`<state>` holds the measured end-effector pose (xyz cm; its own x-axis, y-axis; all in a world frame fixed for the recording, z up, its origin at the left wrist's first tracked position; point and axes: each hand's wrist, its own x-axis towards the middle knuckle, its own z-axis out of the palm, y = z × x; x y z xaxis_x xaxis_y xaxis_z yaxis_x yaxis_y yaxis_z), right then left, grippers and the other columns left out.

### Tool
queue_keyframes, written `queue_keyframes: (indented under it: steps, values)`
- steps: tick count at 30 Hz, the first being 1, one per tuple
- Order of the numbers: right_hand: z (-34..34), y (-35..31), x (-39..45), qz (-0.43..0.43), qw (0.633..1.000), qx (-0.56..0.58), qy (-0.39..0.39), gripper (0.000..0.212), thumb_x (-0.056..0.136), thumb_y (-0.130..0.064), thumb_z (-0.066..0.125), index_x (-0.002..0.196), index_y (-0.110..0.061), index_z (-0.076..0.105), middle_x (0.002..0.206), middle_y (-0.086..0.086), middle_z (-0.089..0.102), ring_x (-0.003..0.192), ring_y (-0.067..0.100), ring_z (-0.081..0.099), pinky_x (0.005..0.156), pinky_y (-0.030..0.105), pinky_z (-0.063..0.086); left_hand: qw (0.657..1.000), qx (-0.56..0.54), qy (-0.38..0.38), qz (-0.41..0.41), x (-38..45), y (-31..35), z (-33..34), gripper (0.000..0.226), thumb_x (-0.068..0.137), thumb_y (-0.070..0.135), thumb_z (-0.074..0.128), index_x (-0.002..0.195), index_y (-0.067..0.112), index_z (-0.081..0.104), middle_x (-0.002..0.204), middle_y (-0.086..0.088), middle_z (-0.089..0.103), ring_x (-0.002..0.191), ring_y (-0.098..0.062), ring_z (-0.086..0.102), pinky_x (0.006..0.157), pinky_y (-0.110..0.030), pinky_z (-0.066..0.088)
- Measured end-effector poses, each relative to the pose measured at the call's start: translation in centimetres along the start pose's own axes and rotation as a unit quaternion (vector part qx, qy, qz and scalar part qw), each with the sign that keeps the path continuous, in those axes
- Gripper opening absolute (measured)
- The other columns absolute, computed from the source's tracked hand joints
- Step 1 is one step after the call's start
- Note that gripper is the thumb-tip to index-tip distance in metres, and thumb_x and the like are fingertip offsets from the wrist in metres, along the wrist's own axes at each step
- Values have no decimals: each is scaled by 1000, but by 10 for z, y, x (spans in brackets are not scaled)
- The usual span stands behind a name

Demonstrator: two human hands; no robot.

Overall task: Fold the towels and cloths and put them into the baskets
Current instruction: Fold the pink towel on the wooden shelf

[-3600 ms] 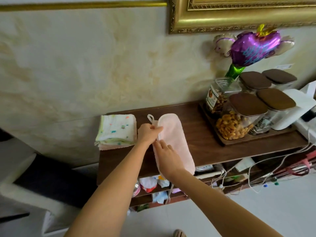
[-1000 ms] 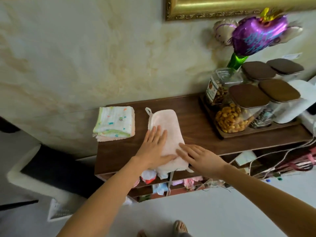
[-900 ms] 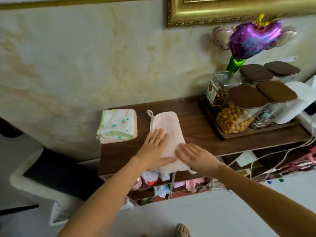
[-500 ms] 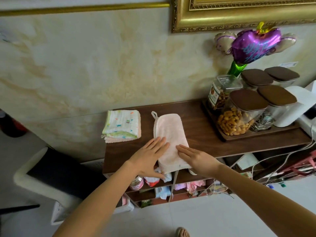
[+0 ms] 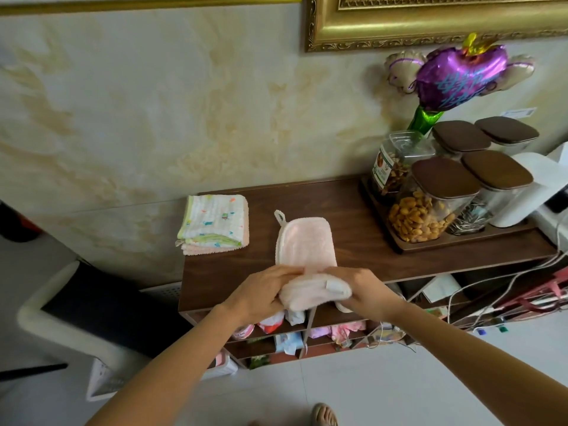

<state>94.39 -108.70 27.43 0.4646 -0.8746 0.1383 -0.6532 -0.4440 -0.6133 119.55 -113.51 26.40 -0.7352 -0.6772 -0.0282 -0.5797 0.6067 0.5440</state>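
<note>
While both hands lift its near end | pink towel [image 5: 304,244] on counter [image 5: 362,216], half-folded | left hand [image 5: 264,292], right hand [image 5: 365,287] gripping it | folded cloths [image 5: 215,224] stacked beside | baskets not seen

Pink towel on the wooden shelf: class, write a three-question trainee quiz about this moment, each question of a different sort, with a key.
1. True or false: both hands hold the near end of the pink towel.
2. Where does the folded patterned cloth lie relative to the pink towel? A) to its left, apart from it B) on top of it C) inside a jar
3. Fill in: the towel's hanging loop points toward the ____.

Key
1. True: the left hand and right hand lift that end off the shelf top.
2. A
3. wall
</note>
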Motion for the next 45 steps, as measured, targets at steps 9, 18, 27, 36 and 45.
queue_keyframes:
  steps: [9, 18, 27, 36, 45]
  values:
    - [-8, 6, 87, 365, 918, 81, 133, 32, 94, -43, 50, 94, -11, 50, 91, 2, 57, 82, 20, 55, 59, 28, 40, 926, -53, 136, -349, 65, 23, -23, 62, 99, 58, 19, 85, 11, 58, 82, -4, 61, 74, -16, 56, 64, -30, 39]
    - [0, 4, 105, 384, 913, -9, 136, 32, 103, -37, 30, 116, -9, 40, 102, 14, 63, 89, 34, 61, 73, 41, 48, 913, 43, 129, -384, 91, 14, -22, 53, 103, 45, 16, 116, 8, 52, 113, -14, 63, 102, -30, 61, 73, -38, 43]
    - [0, 38, 114, 111, 965, -234, 46, 31, 104, -29, 29, 122, -13, 49, 119, 5, 55, 108, 24, 51, 94, 35, 42, 896, 130, 148, -398, 101, 17, -20, 47, 103, 46, 21, 122, 11, 46, 102, -7, 67, 87, -21, 66, 64, -30, 47]
    - [12, 51, 107, 113, 964, -217, 106, 28, 101, -24, 41, 117, -13, 61, 109, 4, 60, 97, 20, 53, 86, 30, 45, 857, -131, 63, -495, 123, 17, -44, 78, 92, 70, 23, 117, 6, 60, 120, -7, 61, 102, -21, 59, 88, -35, 46]
    - [-51, 16, 104, 227, 933, 249, -126, 48, 92, -48, 53, 133, -27, 39, 123, -14, 51, 112, 6, 50, 90, 25, 40, 912, -303, 90, -261, 97, 15, -59, 31, 92, 49, 55, 99, 19, 61, 89, 3, 59, 79, -9, 54, 70, -25, 38]
